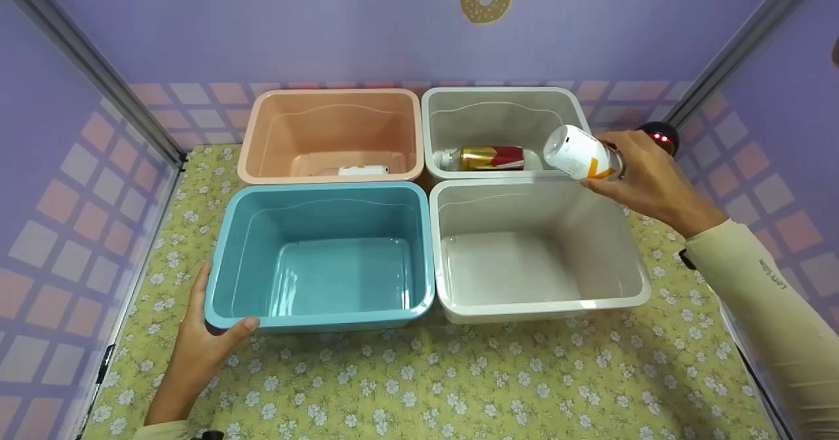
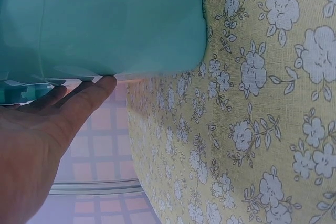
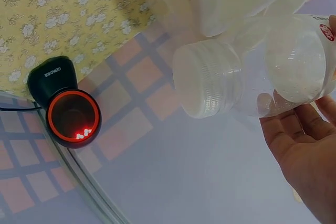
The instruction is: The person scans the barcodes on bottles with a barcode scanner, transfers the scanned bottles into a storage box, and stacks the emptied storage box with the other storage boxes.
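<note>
My right hand (image 1: 639, 171) grips a clear plastic bottle (image 1: 577, 153) with a white and orange label, tilted above the right side of the back grey bin (image 1: 505, 91). In the right wrist view, the bottle's white screw cap (image 3: 197, 80) points toward a black scanner (image 3: 73, 116) with a glowing red ring. My left hand (image 1: 203, 335) is spread at the near left corner of the blue bin (image 1: 321, 322), thumb at the front rim. Its fingers (image 2: 86, 95) lie fairly straight against the bin's side in the left wrist view.
A bottle with a red and gold label (image 1: 491, 158) lies inside the back grey bin. The peach bin (image 1: 334, 92) holds a white item (image 1: 364, 170). In front stands a pale beige bin (image 1: 544, 307). Purple walls (image 1: 393, 40) enclose the flowered cloth (image 1: 459, 387).
</note>
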`<move>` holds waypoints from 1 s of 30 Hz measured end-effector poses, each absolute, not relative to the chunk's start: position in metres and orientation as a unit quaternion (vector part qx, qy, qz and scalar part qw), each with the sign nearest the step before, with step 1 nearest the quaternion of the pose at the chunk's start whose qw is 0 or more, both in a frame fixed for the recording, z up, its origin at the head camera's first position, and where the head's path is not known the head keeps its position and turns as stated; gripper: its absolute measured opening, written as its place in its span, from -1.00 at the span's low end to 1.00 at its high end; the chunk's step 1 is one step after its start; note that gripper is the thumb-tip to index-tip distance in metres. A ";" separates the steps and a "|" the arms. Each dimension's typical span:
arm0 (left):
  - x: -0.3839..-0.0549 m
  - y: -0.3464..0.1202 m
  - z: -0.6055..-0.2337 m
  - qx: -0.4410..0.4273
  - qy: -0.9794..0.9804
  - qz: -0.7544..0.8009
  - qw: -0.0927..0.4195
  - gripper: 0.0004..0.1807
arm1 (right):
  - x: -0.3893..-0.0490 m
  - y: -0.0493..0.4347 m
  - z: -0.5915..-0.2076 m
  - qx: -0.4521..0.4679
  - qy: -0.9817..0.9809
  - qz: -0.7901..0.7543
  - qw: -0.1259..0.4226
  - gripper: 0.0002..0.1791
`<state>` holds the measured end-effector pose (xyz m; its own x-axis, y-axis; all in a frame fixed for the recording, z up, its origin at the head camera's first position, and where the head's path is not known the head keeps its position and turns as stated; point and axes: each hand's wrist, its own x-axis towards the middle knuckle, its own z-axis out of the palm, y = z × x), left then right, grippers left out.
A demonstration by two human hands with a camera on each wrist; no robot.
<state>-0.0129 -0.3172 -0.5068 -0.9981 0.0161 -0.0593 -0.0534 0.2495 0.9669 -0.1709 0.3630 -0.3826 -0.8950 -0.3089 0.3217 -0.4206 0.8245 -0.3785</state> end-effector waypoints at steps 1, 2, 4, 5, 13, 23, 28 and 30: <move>-0.013 -0.317 -0.507 -0.012 0.790 0.612 0.029 0.29 | -0.171 0.364 -0.383 0.192 -0.947 0.224 0.126 -0.23; -0.013 -0.317 -0.507 -0.012 0.790 0.613 0.030 0.28 | -0.171 0.365 -0.384 0.192 -0.947 0.223 0.128 -0.23; -0.013 -0.317 -0.507 -0.012 0.787 0.617 0.030 0.28 | -0.171 0.367 -0.385 0.192 -0.947 0.221 0.131 -0.22; -0.013 -0.317 -0.507 -0.012 0.785 0.619 0.031 0.27 | -0.171 0.369 -0.385 0.191 -0.947 0.221 0.133 -0.22; -0.013 -0.316 -0.507 -0.011 0.782 0.622 0.028 0.27 | -0.171 0.378 -0.387 0.183 -0.946 0.228 0.142 -0.24; -0.013 -0.316 -0.507 -0.015 0.782 0.622 0.032 0.29 | -0.169 0.392 -0.390 0.175 -0.948 0.231 0.134 -0.24; -0.013 -0.316 -0.506 -0.017 0.782 0.622 0.034 0.29 | -0.168 0.400 -0.393 0.171 -0.948 0.226 0.145 -0.22; -0.013 -0.317 -0.507 -0.018 0.782 0.621 0.034 0.29 | -0.168 0.402 -0.395 0.167 -0.948 0.228 0.146 -0.21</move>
